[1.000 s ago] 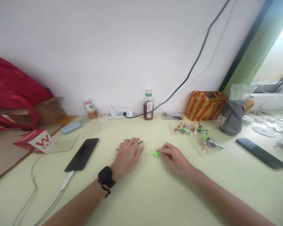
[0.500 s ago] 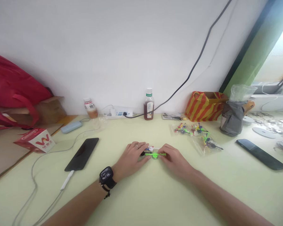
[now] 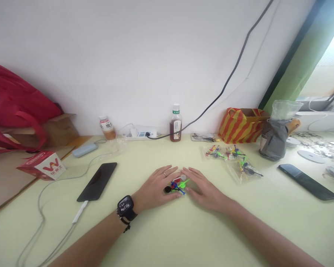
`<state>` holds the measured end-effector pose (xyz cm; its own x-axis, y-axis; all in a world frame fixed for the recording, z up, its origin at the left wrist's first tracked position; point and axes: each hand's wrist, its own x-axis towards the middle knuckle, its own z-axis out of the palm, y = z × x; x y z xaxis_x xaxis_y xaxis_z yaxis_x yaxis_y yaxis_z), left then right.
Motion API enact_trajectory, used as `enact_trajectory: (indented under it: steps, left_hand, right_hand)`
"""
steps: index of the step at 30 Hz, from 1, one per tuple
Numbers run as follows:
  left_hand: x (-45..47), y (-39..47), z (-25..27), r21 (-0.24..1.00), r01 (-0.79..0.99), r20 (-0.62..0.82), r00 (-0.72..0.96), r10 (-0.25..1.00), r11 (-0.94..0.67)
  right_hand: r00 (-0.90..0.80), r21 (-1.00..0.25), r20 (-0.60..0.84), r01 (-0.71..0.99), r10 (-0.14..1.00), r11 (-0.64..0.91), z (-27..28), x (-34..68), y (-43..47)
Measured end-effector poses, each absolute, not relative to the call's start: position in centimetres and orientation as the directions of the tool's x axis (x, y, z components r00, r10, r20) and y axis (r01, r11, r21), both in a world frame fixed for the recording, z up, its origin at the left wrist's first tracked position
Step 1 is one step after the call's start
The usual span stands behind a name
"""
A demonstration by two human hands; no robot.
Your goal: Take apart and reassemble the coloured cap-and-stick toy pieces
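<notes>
My left hand and my right hand rest on the table, cupped around a small pile of coloured plastic pieces. Fingers on both hands are stretched out, and neither grips anything I can see. Between them lie a green piece with a round part and a thin stem, a blue piece, a black disc beside my left thumb, and a white disc. A red piece shows partly under the white one. My fingers hide some of the pile's edges.
Clear bags of similar pieces lie to the right, near a dark phone. Another phone is charging on the left. A dark drink bottle, a power strip and a striped bag stand along the wall.
My right hand has let go of the green piece and its fingers have spread. Both hands now surround the pieces, which sit closer together with the blue one in view.
</notes>
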<state>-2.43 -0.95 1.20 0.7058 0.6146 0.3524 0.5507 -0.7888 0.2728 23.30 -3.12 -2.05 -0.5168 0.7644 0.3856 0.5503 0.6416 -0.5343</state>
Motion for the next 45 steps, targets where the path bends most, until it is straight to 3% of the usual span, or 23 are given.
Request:
enact_trajectory:
  steps: [5,11,15,17,23,33,41,45]
  left_hand:
    - [-2.6,-0.6,1.3,0.279,0.655,0.351,0.611,0.709,-0.702]
    - [-2.6,-0.4,1.3,0.539,0.453,0.274,0.703,0.656,-0.71]
    - [-2.5,-0.4,1.4,0.598,0.397,0.237,0.742,0.627,-0.696]
    - [-2.5,-0.3,1.5,0.575,0.403,0.236,0.752,0.616,-0.712]
    - [-2.7,-0.1,1.6,0.302,0.557,0.361,0.684,0.634,-0.774]
    - [-1.5,-1.3,1.7,0.413,0.563,0.337,0.636,0.695,-0.716]
    - [-1.8,-1.0,1.1,0.53,0.425,0.337,0.688,0.642,-0.734]
    - [-2.2,-0.8,1.3,0.474,0.481,0.318,0.688,0.653,-0.738]
  right_hand:
    - [-0.536,-0.523,0.389,0.541,0.749,0.659,-1.7,23.1,-3.1]
    - [-0.524,-0.527,0.416,0.527,0.743,0.667,-1.3,23.0,-3.2]
    - [-0.574,-0.492,0.382,0.537,0.724,0.685,-0.9,22.9,-3.4]
    - [-0.593,-0.472,0.397,0.523,0.7,0.71,-0.7,22.8,-3.4]
    - [-0.552,-0.48,0.47,0.495,0.689,0.724,-1.0,22.7,-3.1]
    - [-0.526,-0.512,0.463,0.498,0.714,0.7,-1.1,22.3,-3.2]
    - [-0.525,-0.395,0.399,0.641,0.751,0.658,-1.0,22.8,-3.1]
    - [-0.527,-0.381,0.35,0.676,0.775,0.631,-0.3,22.9,-3.2]
